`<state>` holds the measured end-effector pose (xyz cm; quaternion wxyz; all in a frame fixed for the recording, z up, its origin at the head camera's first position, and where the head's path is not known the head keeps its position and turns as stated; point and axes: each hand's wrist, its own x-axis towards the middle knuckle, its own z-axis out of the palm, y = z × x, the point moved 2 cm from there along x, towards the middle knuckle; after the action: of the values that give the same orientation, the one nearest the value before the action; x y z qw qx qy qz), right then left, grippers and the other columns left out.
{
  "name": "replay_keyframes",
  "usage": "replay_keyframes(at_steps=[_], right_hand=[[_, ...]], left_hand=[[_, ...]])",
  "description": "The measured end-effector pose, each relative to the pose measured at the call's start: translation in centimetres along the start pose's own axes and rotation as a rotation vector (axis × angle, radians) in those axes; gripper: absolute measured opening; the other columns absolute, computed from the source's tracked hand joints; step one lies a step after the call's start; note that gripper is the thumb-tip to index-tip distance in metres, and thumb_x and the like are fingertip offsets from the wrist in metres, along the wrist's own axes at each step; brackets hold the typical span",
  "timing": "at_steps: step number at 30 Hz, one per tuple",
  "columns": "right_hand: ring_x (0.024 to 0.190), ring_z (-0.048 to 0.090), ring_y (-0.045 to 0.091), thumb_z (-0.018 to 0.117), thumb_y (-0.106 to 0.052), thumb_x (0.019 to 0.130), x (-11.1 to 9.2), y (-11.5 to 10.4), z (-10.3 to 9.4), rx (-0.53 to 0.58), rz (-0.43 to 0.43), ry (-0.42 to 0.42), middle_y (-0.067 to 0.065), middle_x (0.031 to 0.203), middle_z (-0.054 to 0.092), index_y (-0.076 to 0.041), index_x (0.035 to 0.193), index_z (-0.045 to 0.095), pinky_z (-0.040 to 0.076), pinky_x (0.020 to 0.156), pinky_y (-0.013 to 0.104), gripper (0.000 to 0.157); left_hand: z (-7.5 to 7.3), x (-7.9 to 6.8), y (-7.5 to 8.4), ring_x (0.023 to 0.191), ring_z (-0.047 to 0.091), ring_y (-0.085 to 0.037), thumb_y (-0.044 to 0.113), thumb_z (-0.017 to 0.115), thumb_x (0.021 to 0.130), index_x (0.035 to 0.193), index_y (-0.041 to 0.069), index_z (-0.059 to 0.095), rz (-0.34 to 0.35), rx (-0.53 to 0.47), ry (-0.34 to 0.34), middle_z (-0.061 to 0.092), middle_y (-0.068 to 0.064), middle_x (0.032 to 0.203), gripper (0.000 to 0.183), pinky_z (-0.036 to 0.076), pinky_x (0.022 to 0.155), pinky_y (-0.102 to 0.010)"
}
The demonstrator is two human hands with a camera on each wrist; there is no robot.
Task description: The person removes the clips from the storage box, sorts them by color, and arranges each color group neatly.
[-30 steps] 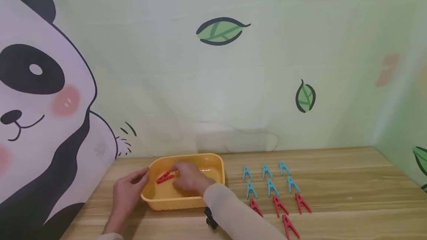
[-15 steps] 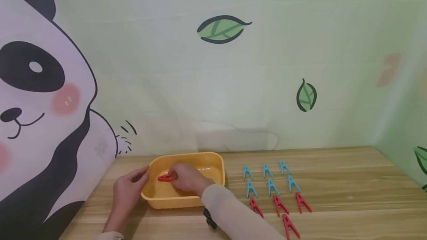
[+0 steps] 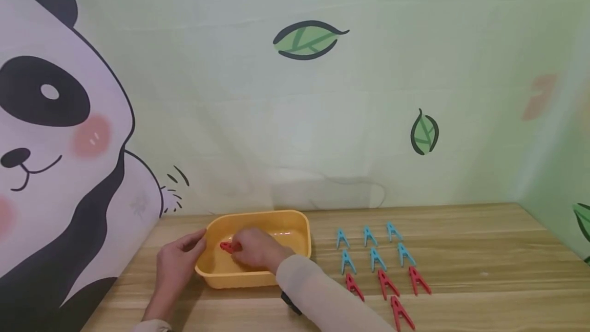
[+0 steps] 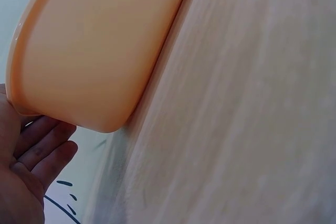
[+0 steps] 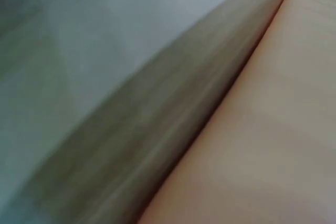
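A yellow plastic basin [image 3: 244, 281] stands at the left of the wooden table. At its left end, my left hand [image 3: 177, 260] holds the rim. In the left wrist view, fingers of that left hand [image 4: 31, 166] lie outside the basin wall [image 4: 100, 51], under the lip. Inside the basin my right hand [image 3: 254, 248] pinches a red clothespin [image 3: 226, 247], whose one end sticks out to the left of the fingers. The fingers hide the rest. The right wrist view shows only the basin's outer wall [image 5: 252, 140], with no hand in it.
To the right of the basin, several blue clothespins [image 3: 375, 259] lie in two rows on the table [image 3: 484, 250]. Several red clothespins [image 3: 387, 285] lie in front of them. A printed cloth backdrop [image 3: 221, 91] hangs behind the table.
My right hand closed its fingers on the red clothespin, which was lying in the basin, and turned it slightly. The left hand stayed on the rim.
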<state>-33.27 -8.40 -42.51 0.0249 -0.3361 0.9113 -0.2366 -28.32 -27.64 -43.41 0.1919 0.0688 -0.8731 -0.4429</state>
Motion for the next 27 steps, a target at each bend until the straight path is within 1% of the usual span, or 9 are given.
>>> replay_keyframes(at_steps=[2, 4, 7, 12, 17, 23, 25, 27], right_hand=[[0.074, 0.057, 0.01, 0.075, -0.017, 0.099, -0.07, -0.05, -0.11, -0.015, 0.015, 0.017, -0.006, 0.08, 0.066, -0.012, 0.094, 0.078, 0.052, 0.072, 0.019, 0.007], [0.071, 0.056, 0.011, 0.074, -0.015, 0.098, -0.06, -0.02, -0.18, -0.034, 0.022, 0.038, -0.007, 0.075, 0.064, -0.013, 0.087, 0.076, 0.05, 0.067, 0.019, 0.011], [0.069, 0.054, 0.01, 0.074, -0.016, 0.098, 0.03, 0.04, -0.15, -0.04, 0.04, 0.049, -0.008, 0.073, 0.061, -0.014, 0.085, 0.073, 0.048, 0.064, 0.018, 0.013], [0.066, 0.053, 0.012, 0.075, -0.025, 0.1, 0.27, -0.07, 0.07, -0.04, 0.036, 0.049, -0.005, 0.069, 0.057, -0.014, 0.085, 0.066, 0.045, 0.06, 0.02, 0.021], [0.068, 0.052, 0.013, 0.077, -0.027, 0.1, 0.14, -0.19, 0.04, -0.072, 0.063, 0.046, -0.003, 0.074, 0.054, -0.014, 0.09, 0.061, 0.045, 0.062, 0.02, 0.023], [0.075, 0.053, 0.015, 0.078, -0.023, 0.097, -0.03, -0.23, -0.19, -0.065, 0.088, 0.038, -0.002, 0.084, 0.056, -0.01, 0.104, 0.065, 0.049, 0.069, 0.022, 0.02], [0.076, 0.053, 0.015, 0.078, -0.021, 0.095, -0.03, -0.21, -0.21, -0.076, 0.08, 0.033, -0.001, 0.086, 0.057, -0.009, 0.103, 0.067, 0.05, 0.07, 0.023, 0.018], [0.076, 0.053, 0.015, 0.079, -0.02, 0.093, 0.01, -0.15, -0.16, -0.092, 0.067, 0.031, -0.002, 0.085, 0.057, -0.009, 0.099, 0.069, 0.05, 0.07, 0.022, 0.015]], left_hand=[[0.0, 0.0, 0.0, 0.124, 0.068, -0.038, 0.013, 0.073, 0.1, 0.129, 0.002, 0.074, -0.002, -0.006, 0.004, 0.073, -0.019, 0.127, 0.031, 0.055, 0.102, -0.043], [0.0, -0.02, 0.04, 0.123, 0.068, -0.037, 0.013, 0.074, 0.1, 0.129, 0.002, 0.074, -0.003, -0.013, 0.004, 0.073, -0.018, 0.126, 0.031, 0.055, 0.101, -0.042], [-0.02, -0.05, 0.09, 0.124, 0.068, -0.037, 0.013, 0.073, 0.1, 0.129, 0.002, 0.074, -0.009, -0.024, -0.002, 0.072, -0.019, 0.127, 0.031, 0.055, 0.1, -0.041], [-0.07, -0.05, 0.14, 0.125, 0.067, -0.038, 0.012, 0.072, 0.101, 0.131, 0.002, 0.073, -0.008, -0.021, -0.009, 0.071, -0.019, 0.129, 0.032, 0.055, 0.103, -0.043], [-0.05, 0.02, 0.13, 0.124, 0.068, -0.037, 0.013, 0.072, 0.101, 0.131, 0.002, 0.073, 0.006, -0.016, -0.008, 0.072, -0.018, 0.129, 0.032, 0.054, 0.105, -0.045], [-0.1, 0.0, 0.02, 0.125, 0.067, -0.037, 0.013, 0.072, 0.102, 0.132, 0.003, 0.073, -0.011, -0.021, -0.013, 0.072, -0.018, 0.13, 0.032, 0.054, 0.104, -0.045], [-0.12, -0.03, 0.02, 0.126, 0.067, -0.037, 0.013, 0.071, 0.102, 0.132, 0.003, 0.072, -0.016, -0.025, -0.017, 0.071, -0.018, 0.13, 0.032, 0.054, 0.104, -0.045], [-0.15, -0.05, 0.01, 0.126, 0.067, -0.037, 0.013, 0.071, 0.102, 0.132, 0.003, 0.072, -0.018, -0.023, -0.016, 0.071, -0.018, 0.13, 0.032, 0.054, 0.104, -0.045]])
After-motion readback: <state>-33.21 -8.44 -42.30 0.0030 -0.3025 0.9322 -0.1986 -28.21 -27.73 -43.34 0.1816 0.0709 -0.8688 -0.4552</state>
